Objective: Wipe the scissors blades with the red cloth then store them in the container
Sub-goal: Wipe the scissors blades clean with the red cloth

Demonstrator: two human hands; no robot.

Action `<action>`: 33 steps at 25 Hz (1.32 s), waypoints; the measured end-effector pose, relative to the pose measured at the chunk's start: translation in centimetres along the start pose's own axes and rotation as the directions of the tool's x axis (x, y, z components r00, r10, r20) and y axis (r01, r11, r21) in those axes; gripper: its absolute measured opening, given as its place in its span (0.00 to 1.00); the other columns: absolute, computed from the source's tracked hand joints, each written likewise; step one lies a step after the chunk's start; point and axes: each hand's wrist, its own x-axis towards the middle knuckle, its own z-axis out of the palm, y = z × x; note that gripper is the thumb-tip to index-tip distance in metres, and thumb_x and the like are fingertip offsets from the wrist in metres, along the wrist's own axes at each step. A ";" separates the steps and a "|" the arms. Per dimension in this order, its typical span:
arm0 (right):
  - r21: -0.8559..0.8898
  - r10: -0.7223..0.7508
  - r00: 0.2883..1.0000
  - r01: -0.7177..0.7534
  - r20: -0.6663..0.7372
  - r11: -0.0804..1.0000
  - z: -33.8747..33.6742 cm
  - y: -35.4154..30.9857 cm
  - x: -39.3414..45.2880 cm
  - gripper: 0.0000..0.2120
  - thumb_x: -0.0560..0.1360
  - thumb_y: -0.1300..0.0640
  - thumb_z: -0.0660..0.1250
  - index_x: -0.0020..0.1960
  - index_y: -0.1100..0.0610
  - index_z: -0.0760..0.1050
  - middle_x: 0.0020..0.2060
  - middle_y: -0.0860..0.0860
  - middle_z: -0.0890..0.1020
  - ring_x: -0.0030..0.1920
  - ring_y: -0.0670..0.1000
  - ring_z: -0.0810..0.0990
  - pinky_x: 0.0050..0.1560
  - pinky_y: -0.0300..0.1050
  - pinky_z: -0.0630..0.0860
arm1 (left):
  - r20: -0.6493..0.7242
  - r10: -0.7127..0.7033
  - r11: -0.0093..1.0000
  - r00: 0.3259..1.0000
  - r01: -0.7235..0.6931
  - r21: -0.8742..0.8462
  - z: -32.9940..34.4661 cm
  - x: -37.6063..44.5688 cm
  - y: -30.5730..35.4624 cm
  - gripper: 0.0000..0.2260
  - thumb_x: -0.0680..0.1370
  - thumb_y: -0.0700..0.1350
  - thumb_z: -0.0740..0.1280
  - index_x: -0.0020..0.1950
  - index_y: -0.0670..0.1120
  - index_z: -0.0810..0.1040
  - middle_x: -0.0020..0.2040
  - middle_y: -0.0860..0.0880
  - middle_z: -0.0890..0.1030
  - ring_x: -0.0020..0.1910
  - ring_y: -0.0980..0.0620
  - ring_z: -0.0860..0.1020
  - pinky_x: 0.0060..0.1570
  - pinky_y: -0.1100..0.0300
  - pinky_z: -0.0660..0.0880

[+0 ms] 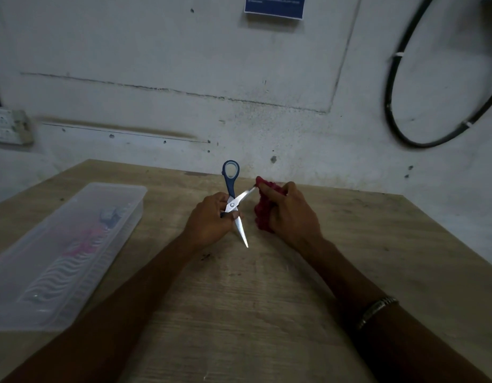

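Observation:
Blue-handled scissors (231,201) are held spread apart above the wooden table (267,299). My left hand (209,217) grips one handle near the pivot; the other blue handle loop sticks up toward the wall. One blade points down toward me, the other points right. My right hand (290,210) holds a bunched red cloth (263,214) and pinches it round the tip of the right-pointing blade. The clear plastic container (32,313) lies on the table at the left, apart from both hands.
Inside the container lie several small items, pink and grey, blurred through the plastic. The table's back edge meets a scuffed wall. A black cable loop (391,106) hangs on the wall at the right. A switch box (9,129) sits at the left.

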 end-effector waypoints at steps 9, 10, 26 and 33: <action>-0.044 -0.230 0.973 0.229 -0.021 0.973 1.2 0.1 -0.9 0.28 0.80 0.46 0.60 0.77 0.30 0.58 0.52 0.50 0.70 0.48 0.49 0.71 0.38 0.44 0.73 | 0.003 0.030 0.998 1.000 -0.030 -0.053 0.0 -0.3 -0.3 0.11 0.77 0.43 0.72 0.59 0.49 0.81 0.52 0.53 0.87 0.51 0.54 0.85 0.57 0.47 0.81; 0.001 -0.193 0.981 0.193 -0.027 0.981 1.4 0.6 -0.4 0.28 0.80 0.47 0.60 0.77 0.30 0.58 0.53 0.50 0.70 0.47 0.49 0.72 0.38 0.44 0.74 | 0.003 0.033 0.998 0.999 -0.032 -0.058 -0.1 -0.3 -0.3 0.10 0.77 0.44 0.72 0.58 0.49 0.81 0.51 0.53 0.87 0.51 0.54 0.85 0.56 0.46 0.81; 0.014 -0.262 0.965 0.262 0.009 0.965 0.2 -0.3 -1.8 0.27 0.80 0.48 0.61 0.77 0.33 0.61 0.51 0.48 0.71 0.43 0.46 0.71 0.34 0.37 0.62 | 0.021 0.001 0.999 1.000 0.000 -0.048 0.7 -0.7 0.4 0.12 0.78 0.48 0.72 0.60 0.51 0.81 0.54 0.55 0.86 0.52 0.54 0.84 0.55 0.51 0.81; -0.043 0.097 0.995 -0.097 -0.007 0.994 0.8 3.6 0.2 0.28 0.79 0.37 0.62 0.78 0.36 0.61 0.58 0.51 0.70 0.55 0.54 0.77 0.46 0.48 0.78 | -0.009 0.013 0.997 1.000 -0.013 -0.075 0.4 -0.7 0.2 0.06 0.75 0.46 0.73 0.51 0.52 0.81 0.46 0.54 0.87 0.46 0.54 0.85 0.50 0.51 0.82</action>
